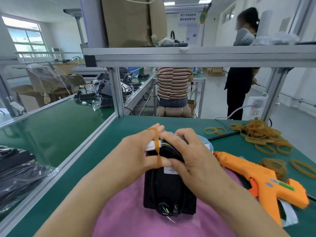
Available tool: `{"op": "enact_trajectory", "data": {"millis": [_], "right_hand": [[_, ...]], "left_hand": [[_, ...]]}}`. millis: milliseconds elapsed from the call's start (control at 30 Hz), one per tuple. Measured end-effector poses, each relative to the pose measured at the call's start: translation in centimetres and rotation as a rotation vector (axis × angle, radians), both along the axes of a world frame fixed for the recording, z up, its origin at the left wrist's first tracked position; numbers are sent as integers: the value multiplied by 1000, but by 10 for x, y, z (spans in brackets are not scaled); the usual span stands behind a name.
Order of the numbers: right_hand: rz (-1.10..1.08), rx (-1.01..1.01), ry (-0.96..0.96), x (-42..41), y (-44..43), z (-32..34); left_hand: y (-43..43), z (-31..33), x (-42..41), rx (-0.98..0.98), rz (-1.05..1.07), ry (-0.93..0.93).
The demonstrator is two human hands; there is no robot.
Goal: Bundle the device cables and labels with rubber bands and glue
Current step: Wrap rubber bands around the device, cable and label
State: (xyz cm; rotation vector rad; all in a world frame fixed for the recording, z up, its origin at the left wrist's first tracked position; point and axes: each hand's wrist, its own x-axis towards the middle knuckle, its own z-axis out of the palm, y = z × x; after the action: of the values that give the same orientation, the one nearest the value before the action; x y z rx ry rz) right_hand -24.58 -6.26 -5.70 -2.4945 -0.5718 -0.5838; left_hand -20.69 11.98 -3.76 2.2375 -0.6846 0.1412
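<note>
A black box-shaped device (168,189) stands on end against my pink-clad lap at the table's near edge, coloured wires showing at its top and bottom. My left hand (136,151) stretches a tan rubber band (157,146) between its fingers and thumb, over a white connector (151,147) at the device's top. My right hand (189,158) grips the top of the device, fingers curled over the wires, thumb near a white label (169,170).
An orange glue gun (259,180) lies on the green table (106,147) to the right. Several loose rubber bands (261,135) are piled beyond it. A black rod (222,136) lies behind the hands. Black bagged parts (18,173) sit at the left. Two people are beyond the bench frame.
</note>
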Motion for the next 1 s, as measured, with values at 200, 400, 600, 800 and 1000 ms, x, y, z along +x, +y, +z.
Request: {"op": "enact_trajectory", "data": {"millis": [200,400,600,800,1000], "right_hand": [[124,230,61,-9,-5,2],[-33,465,-29,-16,12,27],[-262,167,82,0,32,54],[-204,260,306,1,35,70],[-176,579,450,2,37,65]], "left_hand": [[-1,-4,5,-132,-105,124],[-6,-6,1,-162,-88,112],[-3,-9,-6,-160,-57,89],[-3,-8,-10,-126,-34,52],[-2,-9,-12,-153,-62,11]]}}
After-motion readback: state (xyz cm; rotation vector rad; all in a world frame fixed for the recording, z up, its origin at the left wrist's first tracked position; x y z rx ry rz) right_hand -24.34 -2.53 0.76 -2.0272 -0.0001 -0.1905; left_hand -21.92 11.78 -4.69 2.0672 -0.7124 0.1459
